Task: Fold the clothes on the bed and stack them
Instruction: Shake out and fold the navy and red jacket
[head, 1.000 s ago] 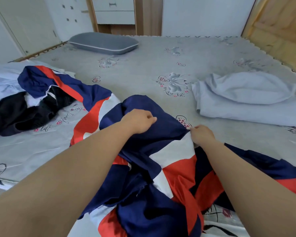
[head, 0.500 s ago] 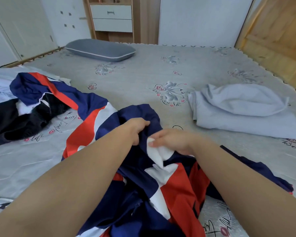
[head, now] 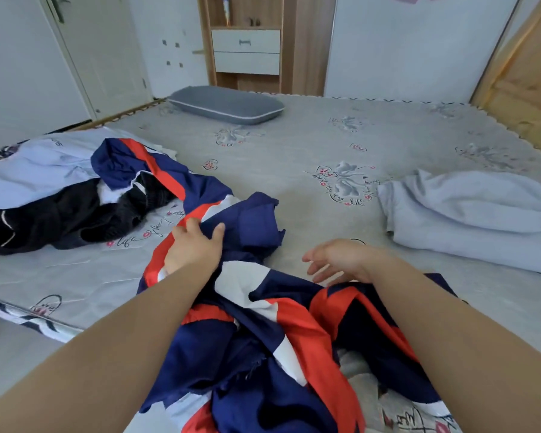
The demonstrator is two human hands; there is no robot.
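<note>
Left hand (head: pixel 194 250) fingers curl into a bunched fold of the jacket (head: pixel 263 323); right hand (head: pixel 341 260) hangs released just above it. The jacket sprawls crumpled on the bed (head: pixel 294 145), left of the folded pile (head: pixel 469 214). Thin, smooth, probably slippery cloth, light and limp: best taken by a hem or shoulder seam.

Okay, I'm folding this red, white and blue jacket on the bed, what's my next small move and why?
Probably bring the right hand back onto the jacket and pull an edge out flat. That hand hovers open and holds nothing, only the left hand grips the fabric, and the jacket lies bunched, too crumpled to fold.
</note>
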